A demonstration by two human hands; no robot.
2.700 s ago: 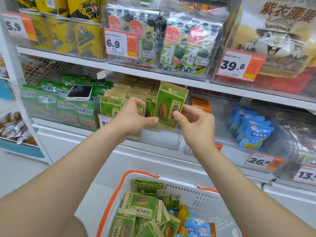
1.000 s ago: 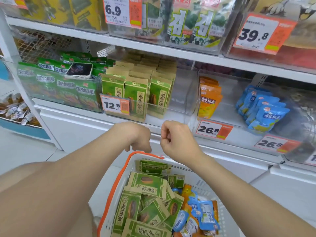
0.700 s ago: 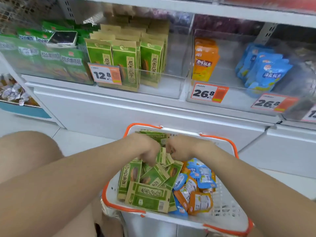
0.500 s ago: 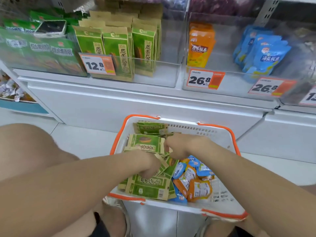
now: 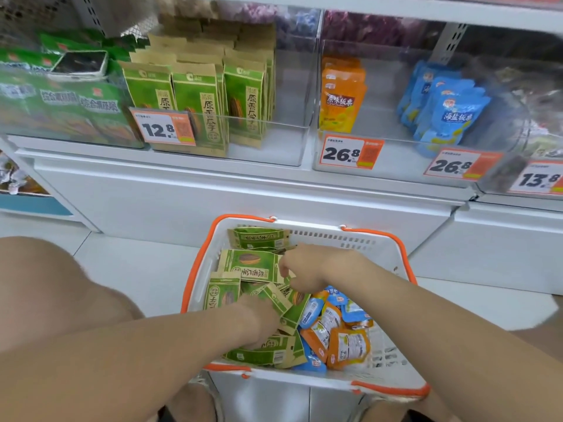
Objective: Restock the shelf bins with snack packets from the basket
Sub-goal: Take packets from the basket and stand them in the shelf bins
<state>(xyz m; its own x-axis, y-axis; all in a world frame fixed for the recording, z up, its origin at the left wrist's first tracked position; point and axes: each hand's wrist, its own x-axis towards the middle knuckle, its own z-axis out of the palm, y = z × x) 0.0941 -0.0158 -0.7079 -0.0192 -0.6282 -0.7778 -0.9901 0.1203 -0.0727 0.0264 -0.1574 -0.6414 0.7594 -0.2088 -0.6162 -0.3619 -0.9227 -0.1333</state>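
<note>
1. Basket [image 5: 405, 248]: white with an orange rim, standing on the floor below the shelf, in front of the person.
2. Green packet [image 5: 248, 264]: lay flat at the basket's far left, on top of other green packs [image 5: 222, 296].
3. Right hand [image 5: 307, 271]: inside the basket, fingers curled, tips pinching the green packet's right edge.
4. Left hand [image 5: 259, 322]: blurred, low among the green packs at the basket's near left. Whether its fingers were spread or gripping could not be told.
5. Orange pouches [image 5: 348, 348] and blue pouches [image 5: 310, 313]: heaped in the basket's near right, touching the green packs.
6. Middle bin [image 5: 300, 147]: clear-walled, with green stock [image 5: 246, 99] upright in rows on its left side. Tag 12.8 [image 5: 164, 130] hung on its front.
7. Orange stock [image 5: 342, 95]: upright, just right of the middle bin's wall, above a 26.8 tag [image 5: 350, 153].
8. Blue stock [image 5: 451, 114]: leaning, further right, well apart from the orange stock.
9. Left bin [image 5: 18, 129]: held green bags [image 5: 97, 102], with a phone [image 5: 80, 63] lying on top of them.
</note>
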